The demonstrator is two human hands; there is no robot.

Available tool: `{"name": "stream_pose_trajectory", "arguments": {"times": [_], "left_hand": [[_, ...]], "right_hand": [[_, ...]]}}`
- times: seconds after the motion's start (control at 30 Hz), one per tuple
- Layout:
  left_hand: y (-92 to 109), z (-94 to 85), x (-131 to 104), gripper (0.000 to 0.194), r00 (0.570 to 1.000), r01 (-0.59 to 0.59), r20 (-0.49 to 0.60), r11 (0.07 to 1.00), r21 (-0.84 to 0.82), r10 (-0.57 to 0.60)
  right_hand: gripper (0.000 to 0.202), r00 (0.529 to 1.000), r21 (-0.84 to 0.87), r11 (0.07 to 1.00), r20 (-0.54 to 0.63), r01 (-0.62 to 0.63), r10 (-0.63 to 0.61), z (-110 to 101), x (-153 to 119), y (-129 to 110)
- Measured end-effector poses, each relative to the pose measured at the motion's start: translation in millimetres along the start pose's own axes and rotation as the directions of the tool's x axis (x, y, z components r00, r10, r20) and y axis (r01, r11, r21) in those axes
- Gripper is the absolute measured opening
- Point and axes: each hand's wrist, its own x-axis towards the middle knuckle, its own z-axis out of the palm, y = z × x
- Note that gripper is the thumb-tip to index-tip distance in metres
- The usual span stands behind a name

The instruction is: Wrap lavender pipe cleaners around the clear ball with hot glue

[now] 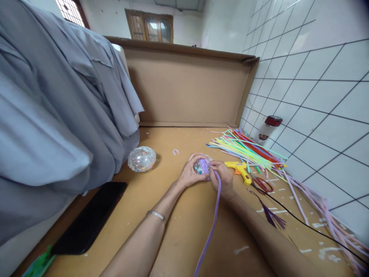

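Note:
My left hand (190, 171) is wrapped round the side of a small clear bowl (198, 167) with coloured specks. Purple pipe cleaner strands lie bunched across the bowl. At its right edge, the fingers of my right hand (223, 177) pinch the purple strand (216, 207), whose long tail hangs down toward the table's front edge. A second clear speckled bowl (142, 159) sits apart on the left. Between the bowls lies a small curved pink piece (176, 152).
Right of my hands are a yellow glue gun (239, 168) with a black cord, red-handled scissors (263, 184), a purple tassel (271, 216), coloured pipe cleaners (248, 148) and a red-lidded jar (268, 129). At left are a black phone (92, 217) and grey cloth (66, 100).

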Motion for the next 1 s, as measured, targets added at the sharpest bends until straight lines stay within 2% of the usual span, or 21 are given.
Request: {"name": "stream_pose_trajectory", "arguments": {"times": [0.63, 0.77, 1.0], "left_hand": [[4.8, 0.7, -0.1, 0.055, 1.0, -0.023, -0.012, 1.0, 0.02, 0.023], [3.5, 0.9, 0.2, 0.055, 1.0, -0.016, -0.007, 0.999, 0.03, 0.016], [3.2, 0.7, -0.2, 0.057, 0.999, -0.037, 0.005, 0.999, 0.008, 0.037]], "right_hand": [[0.016, 0.999, -0.014, 1.0, 0.05, 0.0, 0.001, 1.1, 3.5, -3.5], [0.017, 0.996, -0.02, 0.999, 0.079, -0.034, 0.035, 1.5, 3.4, -3.5], [0.017, 0.991, -0.019, 1.0, 0.135, -0.006, 0.009, -2.8, 9.9, -1.5]]}}
